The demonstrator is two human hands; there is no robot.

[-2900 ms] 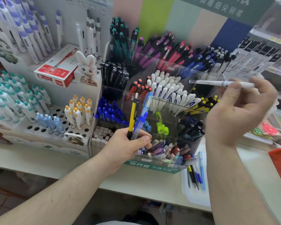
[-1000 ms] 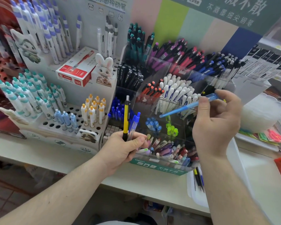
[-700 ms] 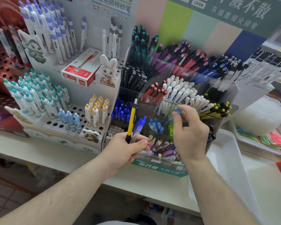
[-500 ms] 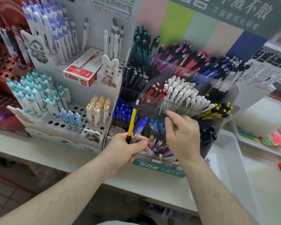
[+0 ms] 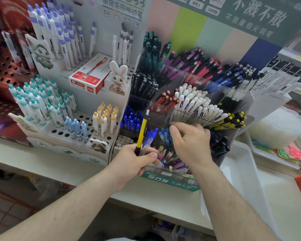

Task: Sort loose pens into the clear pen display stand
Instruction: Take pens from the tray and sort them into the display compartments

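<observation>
Standing upright in the left hand (image 5: 135,162): a yellow pen (image 5: 142,131) and a blue pen (image 5: 149,140), pinched low on their barrels between thumb and curled fingers, clicker ends up, just in front of the clear stand (image 5: 179,94). Probably light, stiff and smooth-sided, so liable to slide or twist if held loosely; best taken one at a time at mid-barrel or the rubbery lower section, never by the clip. Not fragile, though a drop could scatter the neighbouring rows. Hovering at the light-blue pens (image 5: 164,135) in a lower compartment, the right hand (image 5: 189,145), fingers relaxed and apparently holding nothing. Packed above, white pens (image 5: 198,106) and yellow-black pens (image 5: 233,121), a likely match for the yellow one. Alongside to the right, a white tray (image 5: 241,171).
</observation>
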